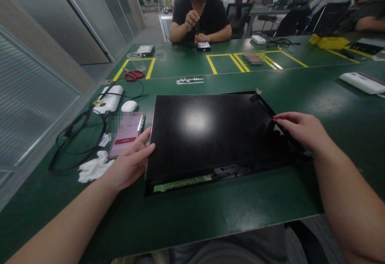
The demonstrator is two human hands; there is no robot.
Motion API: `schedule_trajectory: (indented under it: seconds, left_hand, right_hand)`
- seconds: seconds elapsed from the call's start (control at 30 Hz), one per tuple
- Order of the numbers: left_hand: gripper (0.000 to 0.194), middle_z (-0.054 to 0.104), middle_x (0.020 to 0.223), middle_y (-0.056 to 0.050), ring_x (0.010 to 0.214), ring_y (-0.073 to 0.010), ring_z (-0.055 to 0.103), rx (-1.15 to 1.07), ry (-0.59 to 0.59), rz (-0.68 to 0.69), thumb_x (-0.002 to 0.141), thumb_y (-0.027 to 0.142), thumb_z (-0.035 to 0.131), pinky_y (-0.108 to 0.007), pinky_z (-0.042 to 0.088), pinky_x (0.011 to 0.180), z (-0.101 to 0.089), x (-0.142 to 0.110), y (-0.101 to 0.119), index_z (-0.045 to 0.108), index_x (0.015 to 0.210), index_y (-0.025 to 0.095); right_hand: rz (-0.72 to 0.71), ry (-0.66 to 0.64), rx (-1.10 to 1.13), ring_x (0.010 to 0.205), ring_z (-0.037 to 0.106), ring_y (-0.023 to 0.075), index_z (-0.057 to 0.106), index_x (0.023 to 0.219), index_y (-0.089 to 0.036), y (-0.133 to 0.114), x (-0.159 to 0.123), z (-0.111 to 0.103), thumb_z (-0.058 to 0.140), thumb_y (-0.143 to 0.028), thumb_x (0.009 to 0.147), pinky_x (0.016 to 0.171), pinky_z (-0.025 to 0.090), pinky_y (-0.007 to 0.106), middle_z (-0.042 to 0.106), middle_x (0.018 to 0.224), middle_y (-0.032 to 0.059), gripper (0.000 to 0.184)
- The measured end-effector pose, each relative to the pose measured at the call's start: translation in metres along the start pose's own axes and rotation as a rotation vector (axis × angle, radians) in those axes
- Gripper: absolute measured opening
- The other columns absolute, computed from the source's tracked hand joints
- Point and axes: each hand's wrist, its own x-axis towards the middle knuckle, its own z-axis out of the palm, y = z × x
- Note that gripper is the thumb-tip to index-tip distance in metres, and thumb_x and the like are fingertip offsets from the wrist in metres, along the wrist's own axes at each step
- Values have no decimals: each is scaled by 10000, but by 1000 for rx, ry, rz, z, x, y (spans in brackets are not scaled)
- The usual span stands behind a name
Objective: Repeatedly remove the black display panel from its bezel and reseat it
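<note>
A black LCD screen panel lies before me on a black frame, which shows along its near and right sides. A narrow green circuit board runs along the near left edge. My left hand grips the panel's left edge, thumb on the front side and fingers behind the edge. At the right side, my right hand has its thumb and fingers pinched together on the edge; whether they hold the panel or only the frame is hard to make out. A bright reflection sits on the screen's middle.
Left on the green table are a phone, a crumpled white glove, black cables, a white box and red-handled scissors. White strips lie beyond the screen. A person sits opposite, handling a hard drive.
</note>
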Motion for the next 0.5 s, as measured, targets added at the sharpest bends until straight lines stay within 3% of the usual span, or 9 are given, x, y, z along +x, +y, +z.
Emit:
schedule_trajectory:
  seconds: [0.17,0.33,0.5]
  left_hand:
    - [477,874,1236,-36,1060,-235,856,0,-28,20,960,244,849,-201,673,757,-1,1,-1,748,1425,275]
    - [642,845,1315,-60,1151,-294,832,57,-2,-4,906,234,866,-286,702,797,-5,2,-3,696,1518,322]
    - [646,835,1340,-35,1191,-324,811,84,68,-41,903,274,866,-330,704,806,-6,2,-3,695,1521,352]
  right_hand:
    - [-16,-4,14,1007,735,277,866,1020,-253,8,4,1,712,-388,831,994,519,430,843,1016,66,278]
    - [-39,16,8,964,740,287,867,972,-263,11,7,3,705,-434,787,974,539,450,843,978,68,299]
    - [-56,44,11,957,754,310,867,919,-285,15,11,5,681,-479,734,964,559,483,840,940,56,326]
